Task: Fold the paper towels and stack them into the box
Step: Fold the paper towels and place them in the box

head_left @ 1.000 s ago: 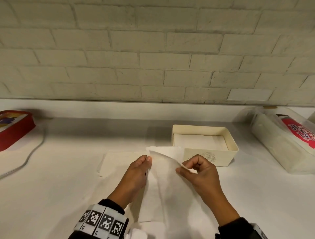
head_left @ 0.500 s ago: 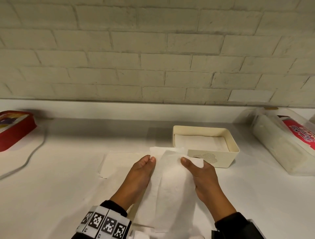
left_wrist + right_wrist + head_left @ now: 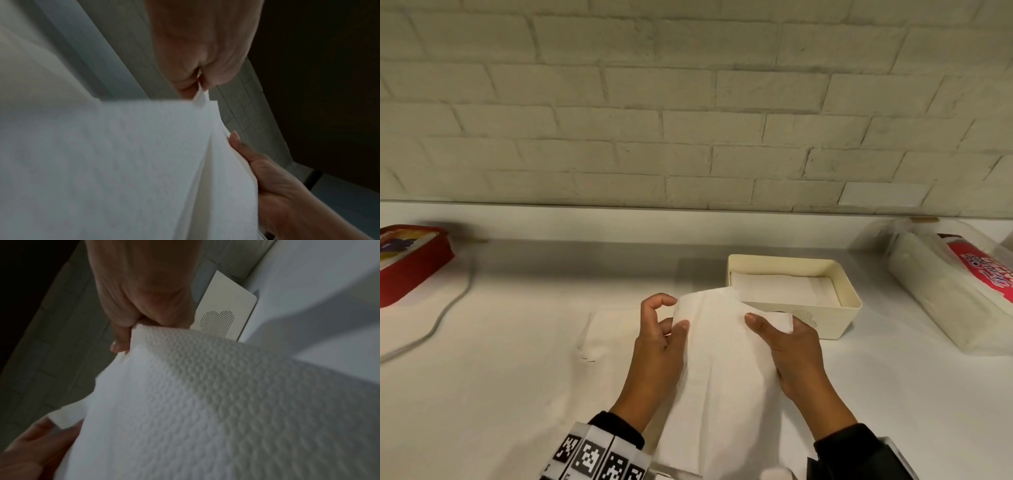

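Note:
A folded white paper towel (image 3: 722, 359) is lifted off the counter between my two hands, its far end curling over. My left hand (image 3: 667, 329) pinches its far left corner, seen close in the left wrist view where the fingertips nip the paper towel's (image 3: 123, 162) top corner. My right hand (image 3: 774, 329) grips the far right corner, thumb on top; in the right wrist view its fingers curl over the embossed paper towel (image 3: 216, 394). The cream box (image 3: 849, 298) sits just beyond my right hand with folded towels (image 3: 784, 289) inside. Its dotted heart side (image 3: 224, 318) shows behind the knuckles.
Another flat towel (image 3: 613, 329) lies on the counter left of my hands. A plastic pack of towels (image 3: 945, 291) lies at the right. A red tin (image 3: 410, 260) and a grey cable (image 3: 441, 318) are at the far left. A brick wall backs the counter.
The towel lay flat under both hands half a second ago; now both hands have pinched its far corners and lifted that end up toward the box.

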`<action>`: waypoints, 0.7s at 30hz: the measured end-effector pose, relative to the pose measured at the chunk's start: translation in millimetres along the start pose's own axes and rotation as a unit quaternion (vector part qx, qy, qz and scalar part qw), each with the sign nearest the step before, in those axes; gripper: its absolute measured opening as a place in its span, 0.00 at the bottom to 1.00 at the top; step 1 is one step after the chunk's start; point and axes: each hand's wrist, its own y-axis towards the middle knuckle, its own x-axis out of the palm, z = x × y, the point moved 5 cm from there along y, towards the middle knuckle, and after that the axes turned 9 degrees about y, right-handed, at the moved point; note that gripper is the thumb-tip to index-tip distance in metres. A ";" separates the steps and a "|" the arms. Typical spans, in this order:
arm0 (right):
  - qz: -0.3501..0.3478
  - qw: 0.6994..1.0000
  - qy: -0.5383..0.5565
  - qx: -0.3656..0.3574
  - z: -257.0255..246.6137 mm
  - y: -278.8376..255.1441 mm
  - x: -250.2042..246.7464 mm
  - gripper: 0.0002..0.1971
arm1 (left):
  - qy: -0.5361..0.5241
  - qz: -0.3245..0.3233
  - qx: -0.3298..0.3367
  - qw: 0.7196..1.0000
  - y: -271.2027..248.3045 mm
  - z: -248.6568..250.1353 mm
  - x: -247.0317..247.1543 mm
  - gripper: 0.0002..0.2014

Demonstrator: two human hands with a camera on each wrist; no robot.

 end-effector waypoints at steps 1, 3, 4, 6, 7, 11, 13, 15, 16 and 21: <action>-0.004 1.000 -0.002 -0.003 -2.5 0.5 -0.5 0.11 | 0.007 0.000 -0.002 1.000 1.6 -0.3 -0.5 0.12; -0.015 1.000 -0.010 -0.012 -8.6 1.6 -0.9 0.10 | 0.020 -0.007 -0.017 1.000 5.5 -2.0 -1.2 0.13; -0.020 1.000 -0.013 -0.016 -11.5 2.2 -0.9 0.09 | 0.017 -0.004 -0.026 1.000 7.3 -2.1 -1.8 0.14; -0.021 0.999 -0.014 -0.019 -16.2 3.0 -2.3 0.08 | 0.004 0.005 -0.034 0.999 9.7 0.2 -3.3 0.14; -0.016 1.000 -0.015 -0.020 -18.1 3.5 -4.0 0.09 | -0.003 0.008 -0.032 0.999 10.7 2.1 -3.8 0.14; 0.002 1.000 0.001 0.000 -23.2 6.2 -13.9 0.09 | -0.009 0.030 -0.030 0.999 12.6 3.2 -5.0 0.14; -0.016 0.999 0.012 0.028 -24.7 6.3 -13.2 0.09 | 0.006 0.040 -0.018 0.999 13.4 0.3 -4.8 0.13; -0.038 0.998 0.015 0.050 -24.8 5.2 -10.3 0.08 | 0.016 0.036 0.001 0.999 13.6 -0.9 -2.4 0.13; -0.047 0.997 0.015 0.056 -23.9 4.7 -8.4 0.08 | 0.019 0.027 0.010 0.999 13.5 -0.8 -0.5 0.12; -0.056 0.995 0.029 0.073 -18.1 2.0 0.2 0.08 | -0.001 -0.035 -0.016 0.999 11.9 -0.8 8.4 0.16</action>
